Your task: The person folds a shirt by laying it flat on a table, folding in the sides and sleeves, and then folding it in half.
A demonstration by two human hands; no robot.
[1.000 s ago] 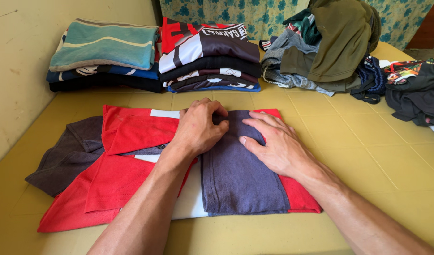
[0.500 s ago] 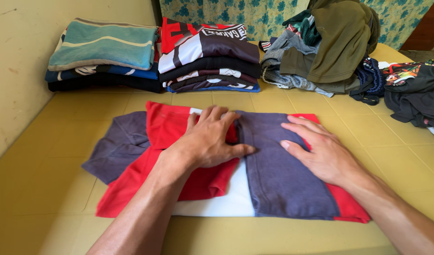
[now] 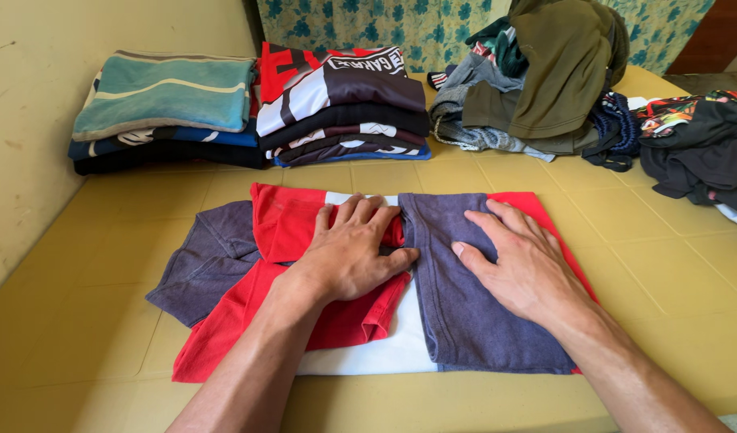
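- Compared with a second ago, the red, white and grey shirt [image 3: 368, 337] sits more squarely: the red left side now lies folded in over the middle, and the grey sleeve [image 3: 204, 261] on the left has drawn closer to the body of the garment. Judging from this, the left-hand fold is nearly laid and the shirt is close to a narrow rectangle.
- The left hand [image 3: 348, 252] has moved from a bunched grip at the collar to lying palm down on the red fold, fingers spread and holding nothing, only pressing.
- The right hand [image 3: 521, 261] lies flat and unclenched on the grey panel, fingers pointing towards the left hand, thumb near the panel's inner edge.
- The shirt lies on the yellow tiled surface [image 3: 673, 265], in front of two stacks of folded clothes [image 3: 248, 104] and a heap of unfolded clothes [image 3: 545, 80].
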